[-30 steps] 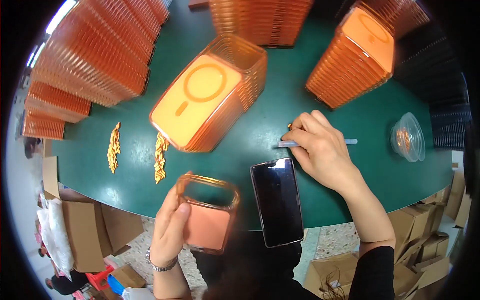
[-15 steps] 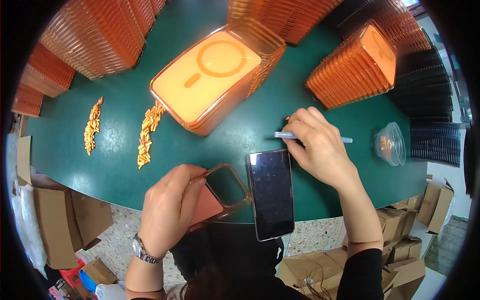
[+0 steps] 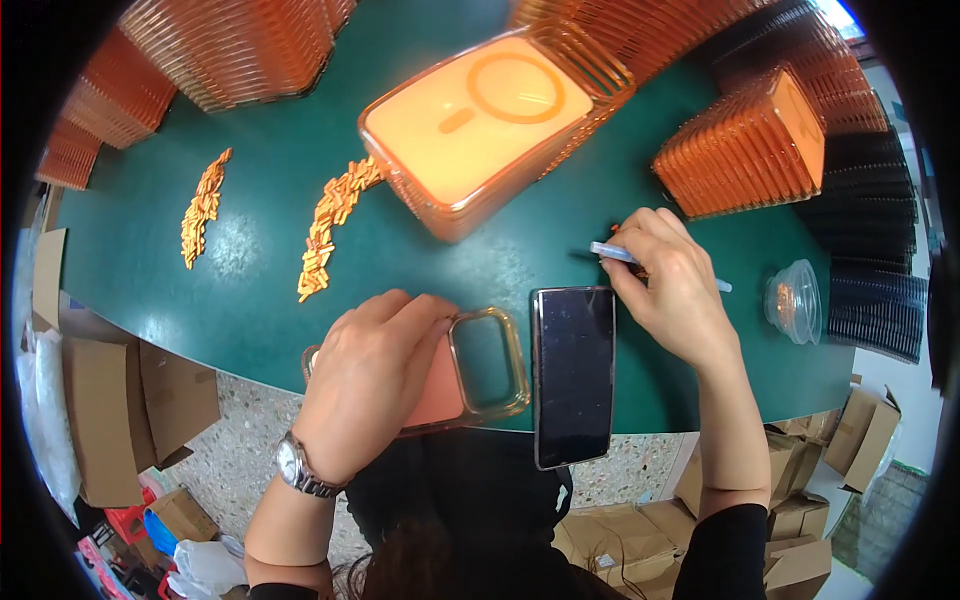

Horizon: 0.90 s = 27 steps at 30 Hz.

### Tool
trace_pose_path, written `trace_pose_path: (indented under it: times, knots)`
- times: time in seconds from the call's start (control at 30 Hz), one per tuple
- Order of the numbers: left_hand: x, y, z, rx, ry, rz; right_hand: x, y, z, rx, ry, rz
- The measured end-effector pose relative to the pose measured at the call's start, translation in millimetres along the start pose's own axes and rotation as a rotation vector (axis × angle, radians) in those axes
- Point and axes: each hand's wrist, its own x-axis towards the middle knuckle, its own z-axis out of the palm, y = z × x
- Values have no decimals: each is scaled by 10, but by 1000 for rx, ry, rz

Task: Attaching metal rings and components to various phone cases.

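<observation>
Near the table's front edge, my left hand (image 3: 380, 370) is closed on a phone case (image 3: 440, 385) with a pinkish-orange panel and a clear amber frame around a large square opening. To its right a dark phone (image 3: 575, 375) lies with its lower end past the table edge. My right hand (image 3: 672, 285) is above the table, beyond the phone's upper right corner, its fingers wrapped round a slim light-blue pen-like tool (image 3: 614, 252). A tiny orange piece (image 3: 614, 229) shows by its fingertips; whether they touch it I cannot tell.
Ahead stands a stack of orange phone cases (image 3: 490, 115), with another stack (image 3: 740, 150) at right. Two piles of small orange pieces (image 3: 335, 215) lie at left. A clear plastic cup (image 3: 795, 300) sits at right. Cardboard boxes (image 3: 100, 420) stand below the table.
The view has shifted, so the table things sit further right. My left hand has brought the case flatter and closer to the table edge. My right hand still holds the tool, now tilted more.
</observation>
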Motion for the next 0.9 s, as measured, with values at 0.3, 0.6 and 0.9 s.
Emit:
trace_pose_path:
  times: [0.3, 0.6, 0.9]
  knots:
    - [118, -121, -47, -187, -64, -2, -15, -9, -17, -4, -25, 42]
    - [106, -186, -8, -123, -61, -8, 174, -738, 174, 107, 63, -512]
    - [124, -117, -31, -155, -85, -67, 258, -827, 395, -142, 21, -580]
